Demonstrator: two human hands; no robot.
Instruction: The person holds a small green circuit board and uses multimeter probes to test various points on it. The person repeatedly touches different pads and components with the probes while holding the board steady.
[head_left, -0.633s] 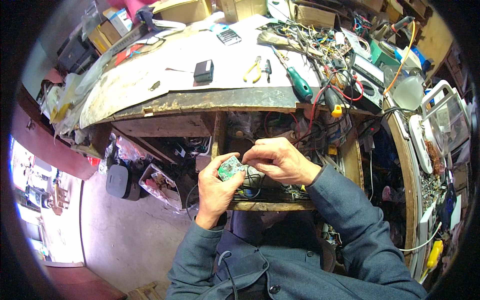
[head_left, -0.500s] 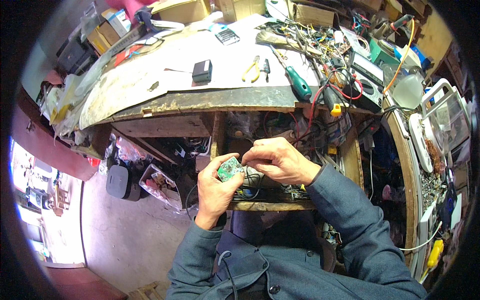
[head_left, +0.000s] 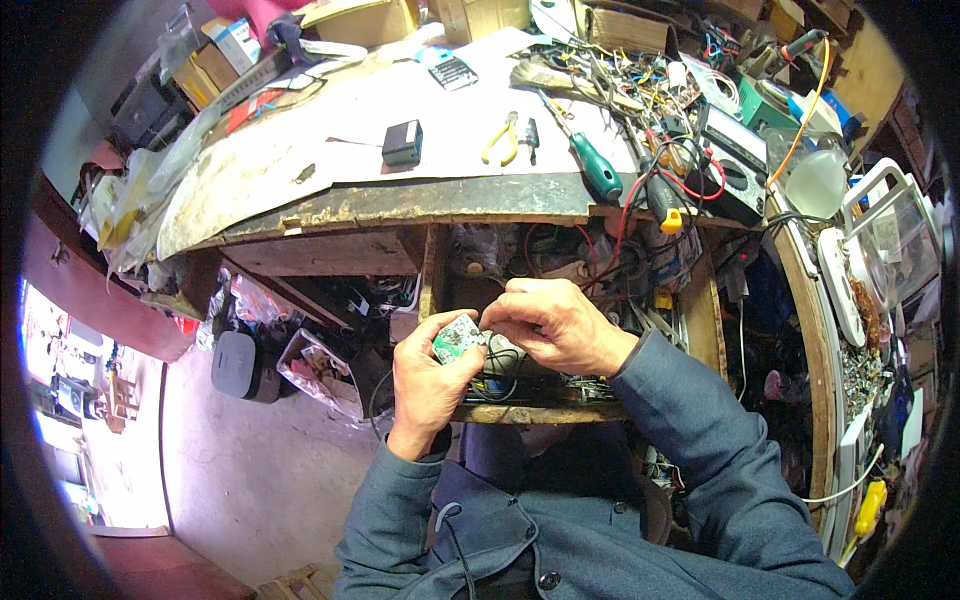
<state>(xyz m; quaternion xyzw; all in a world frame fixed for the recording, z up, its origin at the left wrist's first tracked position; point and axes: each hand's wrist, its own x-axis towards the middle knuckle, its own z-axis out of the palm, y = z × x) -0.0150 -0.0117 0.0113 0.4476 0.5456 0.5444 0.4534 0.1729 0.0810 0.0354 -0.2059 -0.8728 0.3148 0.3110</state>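
A small green circuit board point(head_left: 456, 340) is held up over the open drawer point(head_left: 540, 413) by the left hand point(head_left: 428, 385), whose thumb and fingers are clamped on its edges — the face of the board is turned upward between them. The right hand point(head_left: 560, 330) is brought in from the other side, its fingers curled and its thumb and forefinger drawn together at the board's right edge; whether a fine wire or small part is pinched there cannot be told, as the tips are too small and partly hidden by the knuckles. A loop of dark cable point(head_left: 518, 372) is seen just below the hands, inside the drawer. The step in hand is judged to be close fingertip work at that edge, with the board steadied on one side and worked on from the other. For the next move, a firm left grip seems to be called for, along with a light, precise right pinch — no strain should be put on the board. On the paper-covered bench beyond, a black box point(head_left: 402, 144), yellow-handled pliers point(head_left: 502, 142) and a green-handled screwdriver point(head_left: 597, 170) are left untouched, and a multimeter point(head_left: 740, 180) is set farther to the right.
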